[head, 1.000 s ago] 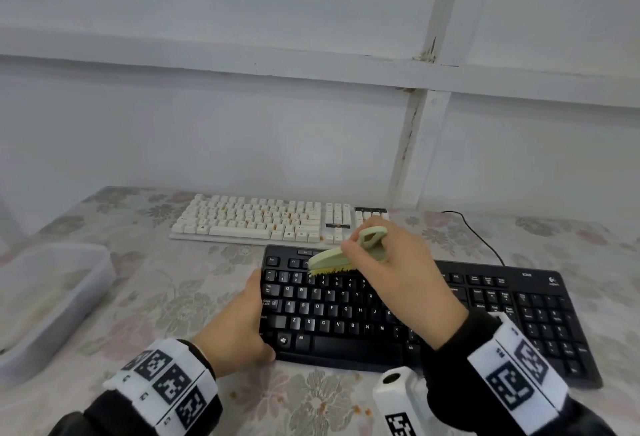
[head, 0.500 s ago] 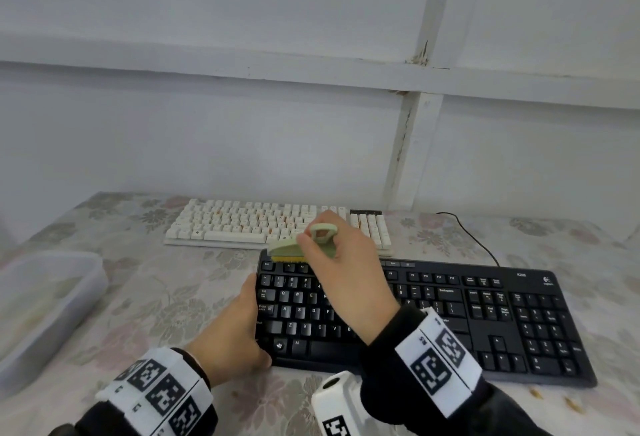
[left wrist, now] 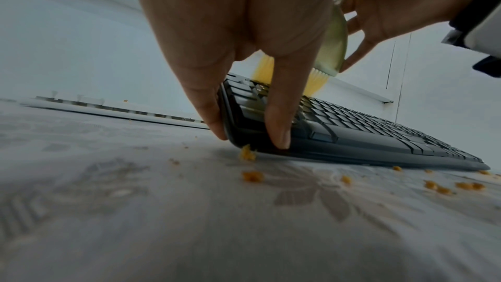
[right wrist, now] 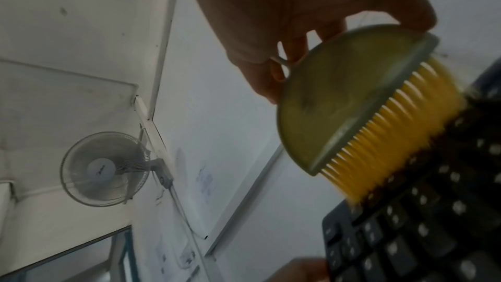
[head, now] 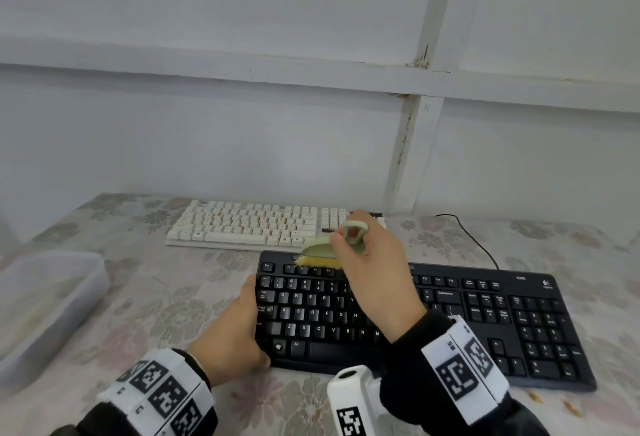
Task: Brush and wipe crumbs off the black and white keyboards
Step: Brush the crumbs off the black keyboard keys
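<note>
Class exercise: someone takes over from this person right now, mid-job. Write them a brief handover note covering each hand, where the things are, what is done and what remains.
Left hand: grips the left end of the black keyboard, steadying it.
Right hand: holds the green brush, bristles on the function-key row at the top left.
White keyboard: behind the black one, orange crumbs between its keys.
Done: some crumbs already lie on the tablecloth.
Left: finish brushing the black keyboard, brush the white one, wipe both.

Black sleeves [head: 412, 359], white wristbands [head: 464, 373] printed with black square markers, and a white wrist camera [head: 353, 397].
</note>
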